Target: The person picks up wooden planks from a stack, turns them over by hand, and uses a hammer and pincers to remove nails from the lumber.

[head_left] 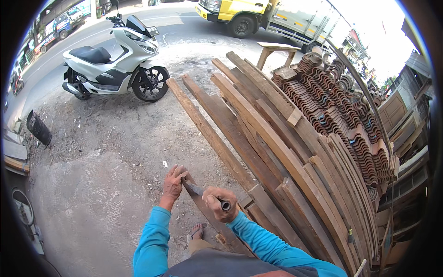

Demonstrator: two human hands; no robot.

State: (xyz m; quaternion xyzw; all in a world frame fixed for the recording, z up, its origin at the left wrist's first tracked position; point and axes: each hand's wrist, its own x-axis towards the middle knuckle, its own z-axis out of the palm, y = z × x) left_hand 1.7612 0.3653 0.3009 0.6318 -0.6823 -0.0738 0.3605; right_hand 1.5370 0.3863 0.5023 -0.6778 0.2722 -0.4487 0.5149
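Note:
My right hand (218, 202) is closed around a tool with a hollow round metal handle end and a flat grey blade (195, 189). The blade points left and lies along the top of a brown wooden plank (213, 222). At the plank's far end, my left hand (174, 183) is closed over the wood, with its fingers close to the blade tip. Part of the tool's grip is hidden inside my right fist. The plank runs back toward my body, beside my sandalled foot (197, 231).
A big stack of wooden beams (258, 124) spreads to my right. Behind it are piled clay roof tiles (337, 115) and a small wooden bench (277, 48). A white scooter (115, 64) stands ahead left, near a black bucket (38, 128). A yellow-cabbed truck (235, 14) is on the road.

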